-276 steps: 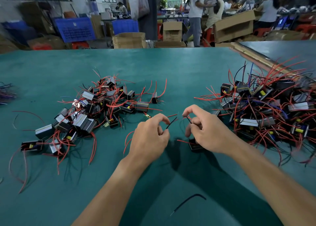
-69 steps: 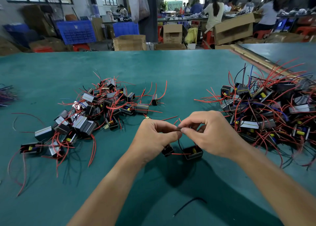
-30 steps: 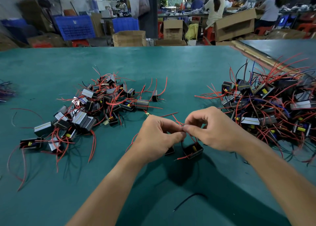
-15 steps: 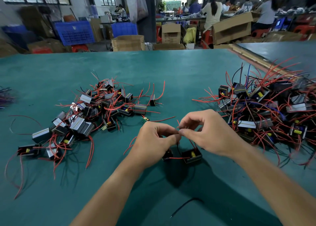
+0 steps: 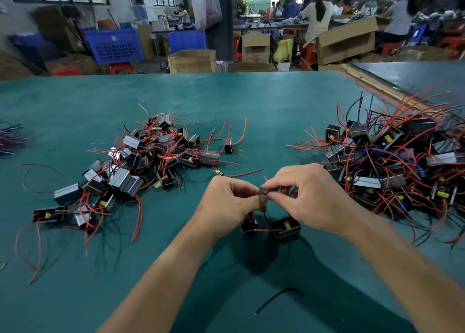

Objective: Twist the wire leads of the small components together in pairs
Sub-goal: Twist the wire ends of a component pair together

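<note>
Shows left hand (image 5: 229, 204) and right hand (image 5: 312, 199) fingertip to fingertip, both pinching thin dark wire leads (image 5: 266, 214) just above two small black box-shaped components (image 5: 286, 228) resting on the green desk (image 5: 226, 93); risks the leads slipping free and untwisting if either pinch loosens.

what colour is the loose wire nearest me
The loose wire is black; head view.

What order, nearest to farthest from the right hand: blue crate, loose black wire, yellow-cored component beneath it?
1. Yellow-cored component, directly beneath the right hand.
2. Loose black wire, nearer the person.
3. Blue crate, far background, left.
</note>
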The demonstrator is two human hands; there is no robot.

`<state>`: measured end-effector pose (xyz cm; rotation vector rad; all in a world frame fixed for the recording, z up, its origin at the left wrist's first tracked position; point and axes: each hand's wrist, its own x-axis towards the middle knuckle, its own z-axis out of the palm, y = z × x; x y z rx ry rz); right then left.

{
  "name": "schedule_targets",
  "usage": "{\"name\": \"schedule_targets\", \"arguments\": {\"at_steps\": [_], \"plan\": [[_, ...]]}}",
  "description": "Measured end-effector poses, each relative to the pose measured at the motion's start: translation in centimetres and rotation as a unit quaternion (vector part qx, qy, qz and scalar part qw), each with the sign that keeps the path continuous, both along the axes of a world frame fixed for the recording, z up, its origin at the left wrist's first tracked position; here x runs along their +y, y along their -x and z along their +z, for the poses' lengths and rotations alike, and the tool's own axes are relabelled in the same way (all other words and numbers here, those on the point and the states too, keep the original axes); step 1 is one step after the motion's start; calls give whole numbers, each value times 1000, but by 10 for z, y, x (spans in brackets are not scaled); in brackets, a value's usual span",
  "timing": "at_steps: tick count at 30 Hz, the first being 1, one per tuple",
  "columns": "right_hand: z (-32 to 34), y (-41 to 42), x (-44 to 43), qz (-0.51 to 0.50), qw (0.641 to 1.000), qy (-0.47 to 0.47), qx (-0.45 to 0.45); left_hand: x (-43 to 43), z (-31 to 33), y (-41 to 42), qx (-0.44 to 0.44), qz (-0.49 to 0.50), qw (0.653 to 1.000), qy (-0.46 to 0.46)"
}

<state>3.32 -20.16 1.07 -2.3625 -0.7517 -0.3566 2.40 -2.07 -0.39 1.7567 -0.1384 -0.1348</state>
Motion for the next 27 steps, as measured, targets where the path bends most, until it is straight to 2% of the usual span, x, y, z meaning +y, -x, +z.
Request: {"name": "schedule_targets", "arguments": {"at_steps": [5,8,11,15,17,23,27], "plan": [[0,0,-1,-10,1000,8,19,0,1,0,8,9,1000,-14],[0,0,1,-23,999,23,40,1,0,-1,-1,5,998,-57],[1,-2,0,-32,993,31,109,1,-1,1,-23,4,995,-92],[6,-5,-3,-22,968,-49,244,0,1,4,-76,-7,988,-135],[7,-4,-5,1,971,-47,236,1,2,2,-62,-23,991,-116],[7,-3,-10,4,994,-25,110,4,7,2,26,-73,997,8],[5,-3,-8,29,994,-49,91,7,8,1,41,-94,994,27]]}}
